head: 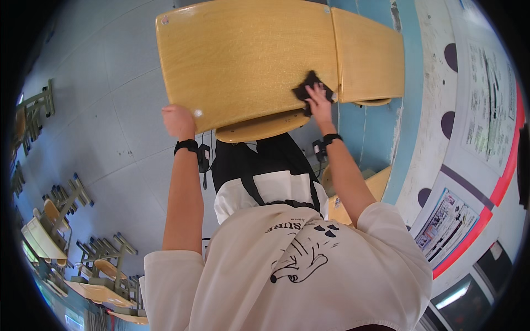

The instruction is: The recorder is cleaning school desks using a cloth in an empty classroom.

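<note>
A wooden desk top (244,58) with a glossy surface lies in front of me, with tiny wet-looking specks across its middle. My left hand (179,121) is closed around its near left corner. Near the right end of the same desk, my right hand (320,104) presses a dark, crumpled cloth (302,92) against the surface. Part of that cloth is hidden beneath the fingers. Just under the near edge shows a curved wooden chair part (263,126). Both wrists wear black straps with small devices attached.
A second wooden desk (370,58) adjoins on the right, against a blue and white wall (430,82) with posters. Behind my right arm is another wooden desk (379,184). Tipped desks and chairs (103,285) appear at the left across the grey tiled floor (120,124).
</note>
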`<state>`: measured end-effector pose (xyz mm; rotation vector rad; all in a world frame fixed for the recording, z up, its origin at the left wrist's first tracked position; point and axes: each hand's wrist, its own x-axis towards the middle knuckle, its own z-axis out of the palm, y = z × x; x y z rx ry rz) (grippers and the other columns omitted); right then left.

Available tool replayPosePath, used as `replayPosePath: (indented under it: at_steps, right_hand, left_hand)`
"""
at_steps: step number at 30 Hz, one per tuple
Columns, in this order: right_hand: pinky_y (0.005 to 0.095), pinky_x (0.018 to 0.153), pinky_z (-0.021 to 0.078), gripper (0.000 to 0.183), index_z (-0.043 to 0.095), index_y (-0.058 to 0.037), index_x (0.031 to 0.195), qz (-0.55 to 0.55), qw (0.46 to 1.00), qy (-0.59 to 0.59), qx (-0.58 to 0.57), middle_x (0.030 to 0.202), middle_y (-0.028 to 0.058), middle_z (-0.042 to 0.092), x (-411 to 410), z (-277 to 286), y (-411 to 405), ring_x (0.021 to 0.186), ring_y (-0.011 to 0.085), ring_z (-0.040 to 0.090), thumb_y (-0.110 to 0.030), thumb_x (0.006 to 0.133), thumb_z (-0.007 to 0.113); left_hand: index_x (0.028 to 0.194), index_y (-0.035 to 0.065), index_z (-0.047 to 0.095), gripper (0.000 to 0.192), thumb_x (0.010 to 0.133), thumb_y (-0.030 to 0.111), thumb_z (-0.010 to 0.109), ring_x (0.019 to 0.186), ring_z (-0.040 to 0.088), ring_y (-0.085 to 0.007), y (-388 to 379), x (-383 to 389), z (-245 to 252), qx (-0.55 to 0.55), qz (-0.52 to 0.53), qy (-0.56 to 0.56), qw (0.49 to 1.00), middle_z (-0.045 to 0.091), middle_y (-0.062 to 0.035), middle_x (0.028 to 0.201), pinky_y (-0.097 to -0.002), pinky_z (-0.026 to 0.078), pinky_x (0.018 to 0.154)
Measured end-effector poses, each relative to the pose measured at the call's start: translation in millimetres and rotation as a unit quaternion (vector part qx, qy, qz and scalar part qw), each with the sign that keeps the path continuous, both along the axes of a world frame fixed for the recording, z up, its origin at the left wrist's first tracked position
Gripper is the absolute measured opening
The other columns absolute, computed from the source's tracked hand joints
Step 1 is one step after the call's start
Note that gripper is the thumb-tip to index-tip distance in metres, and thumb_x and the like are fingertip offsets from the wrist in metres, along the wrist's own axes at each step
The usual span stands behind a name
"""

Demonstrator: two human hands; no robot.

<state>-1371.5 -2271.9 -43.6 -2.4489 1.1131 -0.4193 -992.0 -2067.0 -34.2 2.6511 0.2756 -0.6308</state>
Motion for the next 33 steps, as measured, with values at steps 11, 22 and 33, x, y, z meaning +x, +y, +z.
replayPosePath:
  at_steps: [11,22,33]
  right_hand:
    - [0.0416,0.105,0.0371,0.043,0.059,-0.0219,0.122,-0.045,0.999,0.012,0.019,0.132,0.0204,0.047,23.5,7.6,-159.6,0.121,0.0403,0.045,-0.018,0.08,0.069]
    - [0.0468,0.111,0.0254,0.048,0.064,-0.0196,0.116,0.199,0.973,0.019,0.119,0.137,0.0111,0.047,58.2,13.3,20.0,0.135,0.0323,0.033,-0.012,0.069,0.072]
    - [0.0454,0.106,0.0351,0.045,0.066,-0.0134,0.112,0.353,0.922,0.13,0.09,0.132,0.0115,0.052,4.7,42.9,-21.6,0.13,0.0338,0.039,0.007,0.074,0.052]
  left_hand:
    - [0.1,-0.0018,0.06,0.049,0.095,0.033,0.026,0.096,0.057,-0.0462,2.6,-2.8,-4.0,0.025,0.034,-0.032,0.999,0.063,-0.025,0.102,-0.0518,0.046,0.08]
    - [0.097,-0.0053,0.062,0.049,0.092,0.03,0.028,0.096,0.056,-0.0473,19.7,7.3,-30.7,0.019,0.007,-0.056,0.998,0.061,-0.0286,0.103,-0.0513,0.046,0.084]
    - [0.103,0.0024,0.065,0.051,0.09,0.035,0.027,0.098,0.058,-0.0448,30.5,10.3,-32.6,0.038,0.036,-0.048,0.997,0.064,-0.0236,0.104,-0.0508,0.046,0.085]
